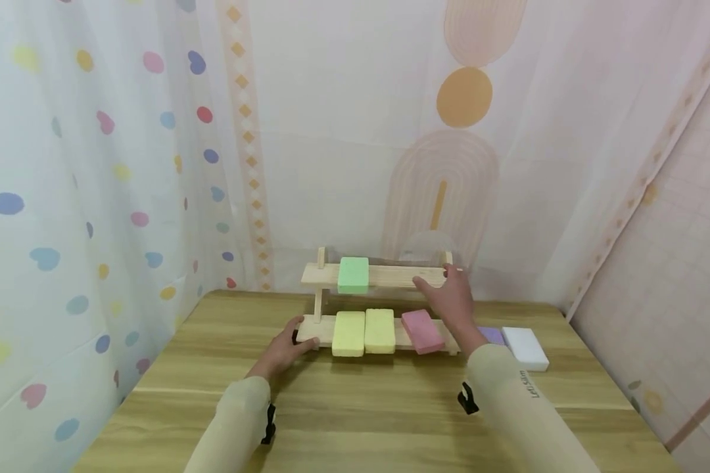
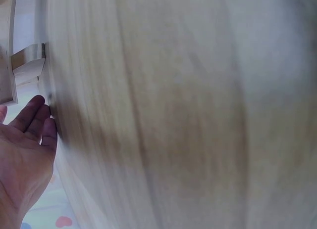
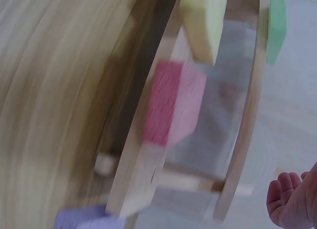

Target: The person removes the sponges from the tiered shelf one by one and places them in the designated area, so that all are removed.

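A two-tier wooden rack stands at the back of the table. On its upper shelf lies a green sponge block. Two yellow sponge blocks, the left one and the right one, lie side by side on the lower shelf. Right of them a pink block sits at a slant. My left hand is at the lower shelf's left end, fingers loosely bent and thumb by the front edge. Over the upper shelf's right end hovers my right hand, holding nothing, with fingers slightly curled.
On the table to the right of the rack lie a purple block and a white block, the purple one partly behind my right wrist. A patterned curtain hangs right behind the rack and along the left side.
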Tool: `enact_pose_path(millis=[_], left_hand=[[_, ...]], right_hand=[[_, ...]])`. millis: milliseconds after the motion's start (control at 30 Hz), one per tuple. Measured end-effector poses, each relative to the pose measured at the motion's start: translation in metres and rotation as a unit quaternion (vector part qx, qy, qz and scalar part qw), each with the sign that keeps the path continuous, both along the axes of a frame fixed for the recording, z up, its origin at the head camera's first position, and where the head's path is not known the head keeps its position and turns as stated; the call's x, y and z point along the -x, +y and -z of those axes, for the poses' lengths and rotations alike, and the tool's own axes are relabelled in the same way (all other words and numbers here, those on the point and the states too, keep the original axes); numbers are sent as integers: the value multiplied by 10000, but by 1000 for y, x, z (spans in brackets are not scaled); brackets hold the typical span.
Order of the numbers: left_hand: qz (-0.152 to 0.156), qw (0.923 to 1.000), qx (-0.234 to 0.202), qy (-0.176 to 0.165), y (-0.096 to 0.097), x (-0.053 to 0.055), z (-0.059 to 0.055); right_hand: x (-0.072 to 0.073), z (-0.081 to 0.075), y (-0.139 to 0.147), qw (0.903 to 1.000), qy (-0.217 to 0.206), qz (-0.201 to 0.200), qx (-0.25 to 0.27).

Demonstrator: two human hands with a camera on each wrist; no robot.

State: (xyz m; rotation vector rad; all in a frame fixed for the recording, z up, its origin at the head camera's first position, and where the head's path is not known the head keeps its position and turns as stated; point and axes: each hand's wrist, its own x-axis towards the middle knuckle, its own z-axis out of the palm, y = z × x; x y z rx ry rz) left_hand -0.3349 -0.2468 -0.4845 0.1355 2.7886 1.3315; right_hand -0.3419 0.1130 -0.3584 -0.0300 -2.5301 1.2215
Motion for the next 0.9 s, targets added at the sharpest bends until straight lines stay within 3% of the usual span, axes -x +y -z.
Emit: enact_pose_path(millis=[333, 900], left_hand=[[70, 9999, -148, -23, 11, -1, -1], [-54, 9998, -209, -9, 24, -2, 0]], right_hand=[[7, 5, -45, 9996, 241, -106, 113], [16, 17, -94, 9998, 119, -39, 170]])
